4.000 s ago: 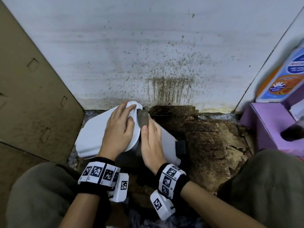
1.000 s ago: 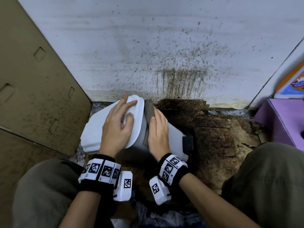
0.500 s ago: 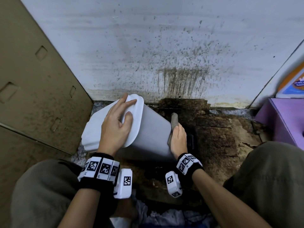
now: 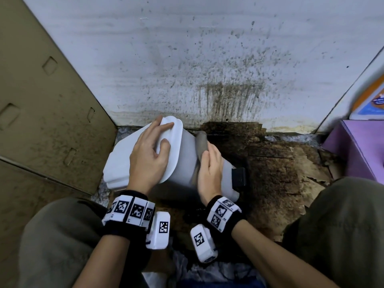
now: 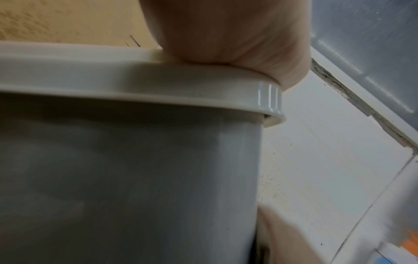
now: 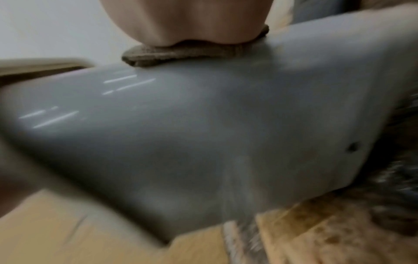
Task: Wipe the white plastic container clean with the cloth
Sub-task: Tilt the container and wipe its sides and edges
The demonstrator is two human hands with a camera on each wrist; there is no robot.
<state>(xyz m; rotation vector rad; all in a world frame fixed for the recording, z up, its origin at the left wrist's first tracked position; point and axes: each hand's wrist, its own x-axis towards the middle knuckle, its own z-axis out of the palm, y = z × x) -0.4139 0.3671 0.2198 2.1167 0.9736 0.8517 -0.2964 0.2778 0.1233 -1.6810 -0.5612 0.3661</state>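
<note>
The white plastic container (image 4: 185, 163), a lidded bin, lies tilted on the floor with its lid (image 4: 172, 146) toward the left. My left hand (image 4: 149, 156) rests flat on the lid, fingers spread. In the left wrist view its palm (image 5: 226, 32) presses on the lid rim (image 5: 135, 78). My right hand (image 4: 209, 167) presses a folded grey-brown cloth (image 4: 200, 142) against the container's side wall just right of the lid. The cloth (image 6: 192, 51) shows under the right palm (image 6: 185, 19) on the glossy wall (image 6: 203, 125). A black pedal (image 4: 239, 175) sticks out at the base.
A stained white wall (image 4: 187, 59) stands close behind. A brown cardboard panel (image 4: 41, 100) closes the left side. Soiled, torn cardboard (image 4: 280, 173) covers the floor on the right. A purple box (image 4: 361, 150) and an orange-blue bottle (image 4: 372, 100) sit far right. My knees flank the hands.
Over the last half second my right hand slid the cloth back up the container's side from near the base toward the lid. The left hand stayed on the lid.
</note>
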